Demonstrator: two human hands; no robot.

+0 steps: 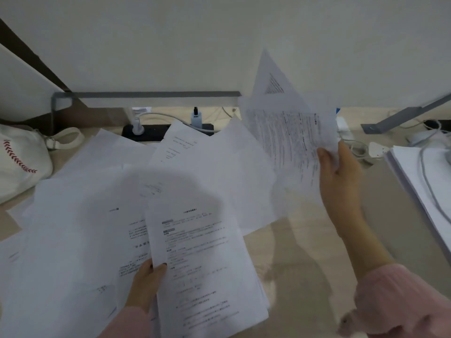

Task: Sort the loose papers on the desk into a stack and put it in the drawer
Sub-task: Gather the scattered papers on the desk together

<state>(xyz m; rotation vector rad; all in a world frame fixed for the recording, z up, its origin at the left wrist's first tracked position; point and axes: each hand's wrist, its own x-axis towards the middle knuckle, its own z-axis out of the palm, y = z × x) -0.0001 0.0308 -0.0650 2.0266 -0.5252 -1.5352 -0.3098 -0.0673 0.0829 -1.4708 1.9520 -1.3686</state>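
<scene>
A: Head view: your left hand (146,281) pinches a printed stack (207,269) at its left edge, thumb on top, low over the desk (305,264).

B: And your right hand (339,174)?

A: It is raised and closed on a blurred printed sheet (290,142), gripping it by the lower right edge, above the desk.

B: Where are the rest?

A: Loose papers (97,203) lie fanned and overlapping across the left and middle of the desk. A white bag (22,159) sits at the far left, a separate pile (419,186) at the right edge, with a cable across it.
</scene>
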